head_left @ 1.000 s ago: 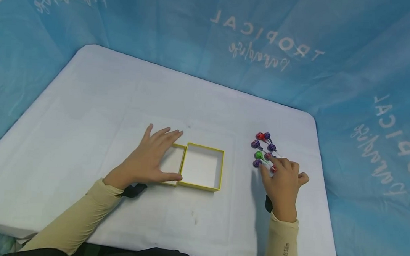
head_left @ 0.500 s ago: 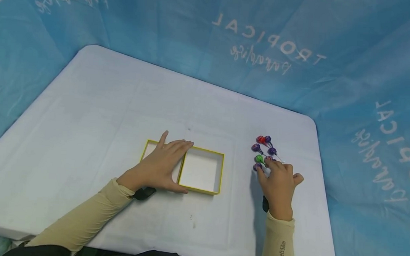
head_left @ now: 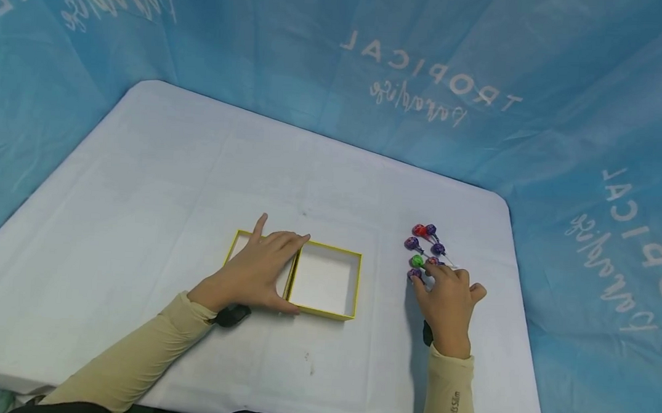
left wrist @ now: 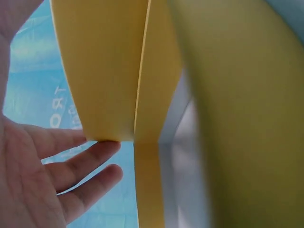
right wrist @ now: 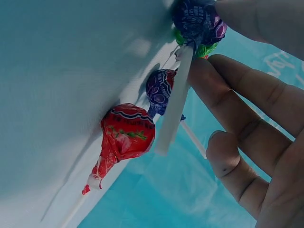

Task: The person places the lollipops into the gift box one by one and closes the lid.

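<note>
The picking up of a lollipop seemed to be in hand. The purple-wrapped lollipop [head_left: 414, 273], beside the green-wrapped lollipop [head_left: 417, 261] on the white tablecloth [head_left: 141, 223], was touched by the bent right hand [head_left: 446, 301]; whether a pinch had been closed could not be told. A steady hold on its round, crinkled head or smooth stick [right wrist: 173, 104] seemed called for. The left hand [head_left: 253, 269] was spread wide over the left shallow yellow box [head_left: 231, 246].
</note>
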`<state>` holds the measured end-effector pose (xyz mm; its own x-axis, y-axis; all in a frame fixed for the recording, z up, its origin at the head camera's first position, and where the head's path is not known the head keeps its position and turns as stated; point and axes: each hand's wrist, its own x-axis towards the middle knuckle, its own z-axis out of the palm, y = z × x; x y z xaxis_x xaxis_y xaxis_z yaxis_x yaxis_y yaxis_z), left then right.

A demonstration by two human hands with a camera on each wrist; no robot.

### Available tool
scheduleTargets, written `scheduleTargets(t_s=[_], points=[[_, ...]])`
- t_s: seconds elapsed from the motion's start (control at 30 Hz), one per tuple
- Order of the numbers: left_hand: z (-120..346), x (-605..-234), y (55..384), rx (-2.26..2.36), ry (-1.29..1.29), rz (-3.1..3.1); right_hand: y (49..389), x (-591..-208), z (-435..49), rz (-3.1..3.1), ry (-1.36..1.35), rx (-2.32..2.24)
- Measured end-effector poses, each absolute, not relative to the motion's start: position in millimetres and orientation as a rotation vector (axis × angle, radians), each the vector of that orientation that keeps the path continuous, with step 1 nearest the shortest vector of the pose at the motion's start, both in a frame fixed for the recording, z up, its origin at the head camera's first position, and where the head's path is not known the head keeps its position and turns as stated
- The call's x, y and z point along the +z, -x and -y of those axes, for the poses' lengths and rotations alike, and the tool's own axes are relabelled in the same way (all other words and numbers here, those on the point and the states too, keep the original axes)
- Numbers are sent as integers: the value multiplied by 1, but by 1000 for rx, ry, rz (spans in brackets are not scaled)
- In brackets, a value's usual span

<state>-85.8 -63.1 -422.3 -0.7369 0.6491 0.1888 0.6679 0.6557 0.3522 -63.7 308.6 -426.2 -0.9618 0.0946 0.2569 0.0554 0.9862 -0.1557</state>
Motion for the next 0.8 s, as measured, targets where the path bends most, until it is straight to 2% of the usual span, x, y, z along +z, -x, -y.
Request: scheduleTargets(t_s=[0.8], points=[[51, -429, 90, -676, 1075, 2846, 65, -429, -307, 2852, 87, 252]])
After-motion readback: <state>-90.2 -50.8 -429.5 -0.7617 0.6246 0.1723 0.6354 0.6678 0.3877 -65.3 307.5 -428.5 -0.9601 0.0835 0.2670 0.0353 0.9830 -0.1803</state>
